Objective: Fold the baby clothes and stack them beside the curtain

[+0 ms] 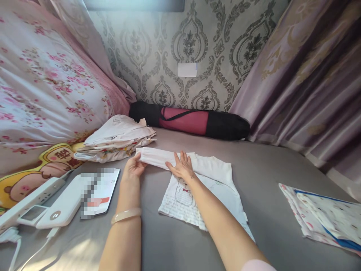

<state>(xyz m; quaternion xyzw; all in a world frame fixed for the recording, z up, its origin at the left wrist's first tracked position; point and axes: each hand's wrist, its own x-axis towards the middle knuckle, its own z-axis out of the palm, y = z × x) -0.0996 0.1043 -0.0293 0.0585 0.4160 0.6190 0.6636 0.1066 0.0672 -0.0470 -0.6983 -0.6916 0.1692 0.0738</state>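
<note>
Patterned wallpaper (pixel 188 41) at the far end, floral drape (pixel 56 75) left, purple curtain (pixel 296 86) right, grey bed (pixel 262 173) as the surface. White shirt (pixel 222 188) lies flat mid-bed, bear print up on the near part; a plain white strip of it runs along the far side and sticks out left past the body. Strip's long axis goes left to right, sloping slightly nearer toward the right. Left hand (pixel 134 165) has a narrow grip, thumb and fingers pinching the strip's left end. Right hand (pixel 182 165) is palm down, fingers spread, resting on the strip; its grip is wide, nothing pinched. Key relation: the shirt body lies to the right of the left hand's pinch, and the right hand is nearer to it, forearm crossing over the print. Left side tight: clothes pile (pixel 115 137) just beyond the pinched end, phone (pixel 111 184) and power bank (pixel 60 205) left of the left forearm. Far limit is the black-and-red bag (pixel 183 121). More room right, grey sheet running from the shirt's edge to the folded cloths (pixel 324 214).
</note>
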